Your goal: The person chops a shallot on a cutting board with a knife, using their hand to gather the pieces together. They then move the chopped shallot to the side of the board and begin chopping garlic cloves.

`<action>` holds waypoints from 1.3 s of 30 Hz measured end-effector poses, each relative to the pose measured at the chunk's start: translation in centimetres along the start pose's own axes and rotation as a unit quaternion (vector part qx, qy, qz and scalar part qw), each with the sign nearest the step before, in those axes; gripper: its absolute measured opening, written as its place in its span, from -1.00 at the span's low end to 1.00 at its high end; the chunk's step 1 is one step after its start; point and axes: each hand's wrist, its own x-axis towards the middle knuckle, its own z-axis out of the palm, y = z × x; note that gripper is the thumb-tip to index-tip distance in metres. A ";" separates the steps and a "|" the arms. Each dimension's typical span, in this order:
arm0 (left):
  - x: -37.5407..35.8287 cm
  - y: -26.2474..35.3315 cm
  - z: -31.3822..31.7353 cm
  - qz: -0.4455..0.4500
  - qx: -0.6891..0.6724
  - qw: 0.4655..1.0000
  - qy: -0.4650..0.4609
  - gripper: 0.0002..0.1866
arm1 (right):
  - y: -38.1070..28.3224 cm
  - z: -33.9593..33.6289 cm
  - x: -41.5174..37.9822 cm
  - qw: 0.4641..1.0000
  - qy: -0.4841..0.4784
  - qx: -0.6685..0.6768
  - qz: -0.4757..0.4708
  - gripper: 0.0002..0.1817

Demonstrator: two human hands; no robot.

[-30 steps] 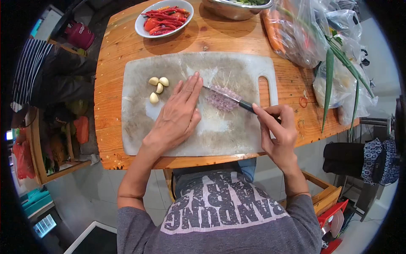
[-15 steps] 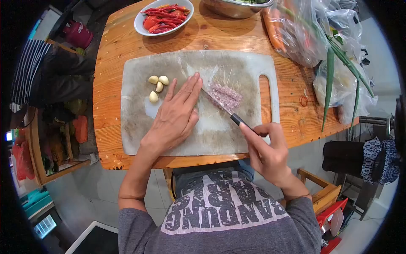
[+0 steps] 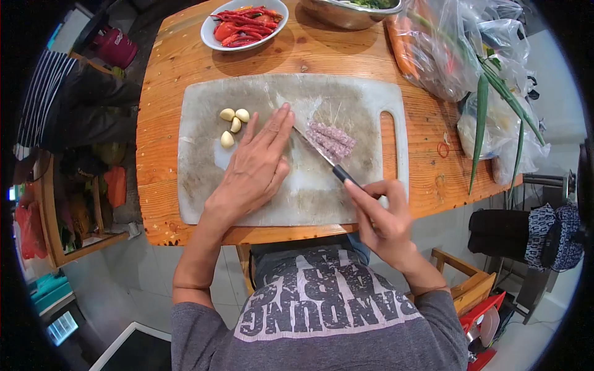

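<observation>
On the worn white cutting board [image 3: 204, 185], my left hand [image 3: 257, 164] lies flat with its fingers stretched out. Its fingertips are at the tip of a knife [image 3: 322, 153]; whether anything is under the palm is hidden. My right hand [image 3: 387, 213] grips the knife's black handle, and the blade slants up and left toward the left hand. Finely chopped purplish shallot [image 3: 332, 140] forms a small pile just right of the blade. Several peeled garlic cloves [image 3: 235, 123] sit left of my left fingers.
A white bowl of red chilies and tomatoes [image 3: 244, 26] stands at the back, beside a metal bowl with greens [image 3: 349, 15]. Plastic bags with carrots [image 3: 427, 49] and green leaves [image 3: 481, 123] crowd the wooden table's [image 3: 161, 154] right side. Another person's legs [image 3: 102, 93] show at left.
My right hand and the knife handle have shifted slightly left. The left hand stays flat in nearly the same spot, and the whole view has moved a little.
</observation>
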 end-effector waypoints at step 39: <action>0.2 0.0 -0.4 0.005 0.011 1.000 0.004 -0.20 | 2.9 -0.3 0.4 0.999 0.017 -0.033 -0.028 -0.43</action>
